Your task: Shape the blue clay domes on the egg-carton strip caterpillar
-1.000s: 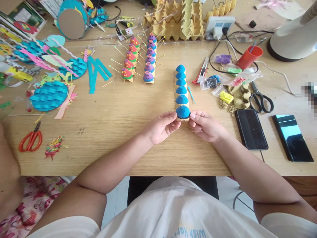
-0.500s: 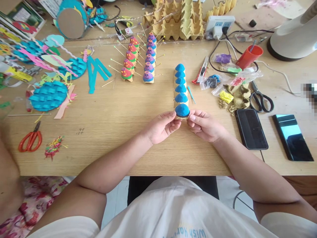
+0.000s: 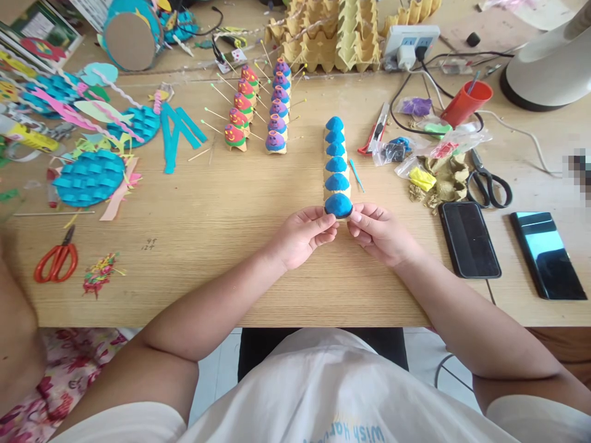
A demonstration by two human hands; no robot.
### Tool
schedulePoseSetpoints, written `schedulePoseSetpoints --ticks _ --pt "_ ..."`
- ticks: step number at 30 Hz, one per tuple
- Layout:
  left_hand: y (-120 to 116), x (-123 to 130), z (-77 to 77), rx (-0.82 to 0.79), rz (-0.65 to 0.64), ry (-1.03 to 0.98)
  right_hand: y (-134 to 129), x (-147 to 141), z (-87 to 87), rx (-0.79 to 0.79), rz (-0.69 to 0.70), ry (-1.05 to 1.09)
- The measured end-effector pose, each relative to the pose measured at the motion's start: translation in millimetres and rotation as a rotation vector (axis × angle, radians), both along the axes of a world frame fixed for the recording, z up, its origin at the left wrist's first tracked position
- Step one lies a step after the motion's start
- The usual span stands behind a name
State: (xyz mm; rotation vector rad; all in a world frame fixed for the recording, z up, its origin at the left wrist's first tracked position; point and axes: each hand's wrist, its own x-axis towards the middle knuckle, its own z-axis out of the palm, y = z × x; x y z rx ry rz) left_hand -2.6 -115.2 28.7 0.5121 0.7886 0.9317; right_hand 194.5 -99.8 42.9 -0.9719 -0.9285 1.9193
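Note:
A strip of egg carton cups (image 3: pixel 337 165), each topped with blue clay, runs away from me on the table. At its near end, my left hand (image 3: pixel 307 237) pinches the left side of the closest cup with thumb and fingers. Opposite it, my right hand (image 3: pixel 376 234) grips the right side of that same cup. A thin dark band lines the front lower edge of this nearest blue dome. To the right of the strip lies a small blue clay tool (image 3: pixel 356 176). Fingertips hide part of the cup's sides.
Finished red-green caterpillars (image 3: pixel 238 117) and purple ones (image 3: pixel 277 125) stand beyond, with pin feelers sticking out. To the right are a utility knife (image 3: pixel 376 130), bagged clay (image 3: pixel 422 179), black-handled scissors (image 3: pixel 488 184) and phones (image 3: pixel 470 240). Orange scissors (image 3: pixel 58 257) lie left, near another person's arm (image 3: pixel 16 326).
My left thumb has shifted slightly right and down, onto the front edge of the nearest blue cup. My right hand keeps about the same hold.

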Motion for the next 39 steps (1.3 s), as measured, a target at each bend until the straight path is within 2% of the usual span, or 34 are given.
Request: schedulePoseSetpoints --ticks 4,13,19,23,29,35,39 --pt "-1.2 1.5 -1.5 0.017 0.031 0.027 -2.2 -2.2 1.0 0.017 -0.015 -0.041" --pt "-2.1 3.8 1.3 0.035 0.012 0.04 -6.9 -5.7 -2.2 0.091 -0.095 -0.126" --pt "-3.9 6.5 2.6 0.079 0.074 0.118 -9.0 -6.8 -0.5 0.14 -0.085 -0.115" --pt "-4.8 7.2 2.7 0.084 0.1 0.135 -8.5 -6.2 0.3 0.091 -0.062 -0.097" --pt "-6.4 8.5 1.0 0.161 0.057 0.118 -8.4 -6.2 -3.4 0.079 -0.05 -0.103" --pt "-8.7 10.0 -1.8 0.177 0.14 0.192 -9.5 -7.4 -2.3 0.073 -0.029 -0.081" --pt "-9.5 9.6 -2.3 0.173 0.145 0.189 -9.4 -7.2 0.0 0.045 -0.018 -0.068"
